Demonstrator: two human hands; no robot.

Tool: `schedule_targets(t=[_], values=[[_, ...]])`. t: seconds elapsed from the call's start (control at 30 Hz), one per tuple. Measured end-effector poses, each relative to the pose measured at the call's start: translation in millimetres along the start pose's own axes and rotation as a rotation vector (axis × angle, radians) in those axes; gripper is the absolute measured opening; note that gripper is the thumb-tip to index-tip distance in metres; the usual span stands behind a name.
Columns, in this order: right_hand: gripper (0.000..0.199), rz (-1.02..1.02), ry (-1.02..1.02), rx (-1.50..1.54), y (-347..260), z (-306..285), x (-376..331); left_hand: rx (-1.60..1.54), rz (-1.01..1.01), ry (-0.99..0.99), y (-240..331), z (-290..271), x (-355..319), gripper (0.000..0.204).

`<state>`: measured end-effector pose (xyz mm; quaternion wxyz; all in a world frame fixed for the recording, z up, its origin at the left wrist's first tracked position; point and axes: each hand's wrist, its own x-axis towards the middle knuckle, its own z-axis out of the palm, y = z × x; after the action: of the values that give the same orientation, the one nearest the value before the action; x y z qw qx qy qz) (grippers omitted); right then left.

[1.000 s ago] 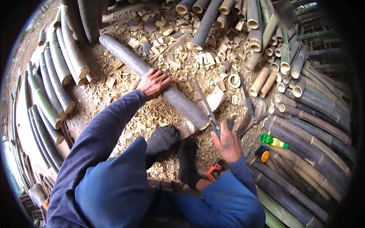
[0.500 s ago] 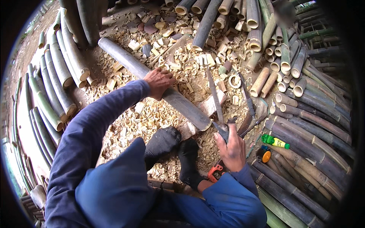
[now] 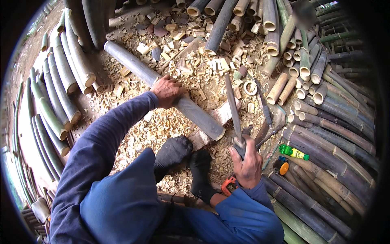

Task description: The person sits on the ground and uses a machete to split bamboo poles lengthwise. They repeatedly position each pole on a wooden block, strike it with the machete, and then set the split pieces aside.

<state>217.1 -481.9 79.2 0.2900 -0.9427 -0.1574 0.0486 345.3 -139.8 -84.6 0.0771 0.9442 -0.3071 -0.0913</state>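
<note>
Head view shows 1 bamboo pole (image 3: 199, 117) slanting across 1 wood block (image 3: 222, 114), its cut end jutting past the block's right edge. The left hand (image 3: 167, 92) curls over the pole's middle, fingers bent around it; the right hand (image 3: 248, 162) grips the handle of 1 long knife (image 3: 233, 107), its blade pointing away from the person. Beyond the block's right edge lie 1 bamboo ring (image 3: 245, 88) and 2 short bamboo tubes (image 3: 278, 88). Compared with 1 second ago, the blade has swung away from the pole, and the left hand's fingers are bent tighter.
</note>
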Motion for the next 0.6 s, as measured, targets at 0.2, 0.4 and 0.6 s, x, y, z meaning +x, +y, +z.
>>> schedule_targets(t=[0.2,0.4,0.6], values=[[0.037,0.315,-0.395,-0.431,74,30,-9,0.011,0.089,0.228,0,20,14,0.033],[0.036,-0.048,-0.014,0.065,-23,-9,13,0.047,0.010,0.263,-1,24,-14,0.033],[0.040,0.320,-0.412,-0.381,44,18,-15,0.022,0.060,0.333,3,10,8,0.029]])
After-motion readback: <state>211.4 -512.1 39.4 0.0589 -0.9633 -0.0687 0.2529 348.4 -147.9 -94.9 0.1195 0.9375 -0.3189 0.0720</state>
